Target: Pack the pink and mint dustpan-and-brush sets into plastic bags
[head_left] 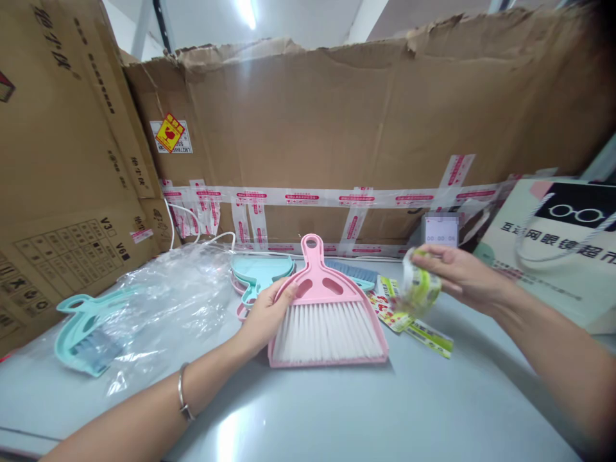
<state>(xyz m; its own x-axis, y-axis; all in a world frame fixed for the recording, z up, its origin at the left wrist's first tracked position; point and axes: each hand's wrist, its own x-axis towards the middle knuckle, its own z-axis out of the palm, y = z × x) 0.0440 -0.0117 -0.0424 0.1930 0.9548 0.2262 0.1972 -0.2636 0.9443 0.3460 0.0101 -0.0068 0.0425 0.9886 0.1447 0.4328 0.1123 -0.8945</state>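
A pink mini dustpan [323, 289] with a white-bristled brush [327, 332] nested in it lies flat in the middle of the grey table [366, 410]. My left hand [267, 312] rests on the dustpan's left edge, fingers curled over the rim. My right hand [461, 274] hovers to the right above the table, pinching a rolled clear packet with green and yellow print [419, 287]. More printed label cards [393, 309] lie flat under that packet.
Teal dustpans [262, 273] are stacked behind the pink one, and another teal set [85, 333] lies at the left under crumpled clear plastic [168, 301]. Taped cardboard walls [366, 128] close the back and left. A printed paper bag [558, 244] stands at the right.
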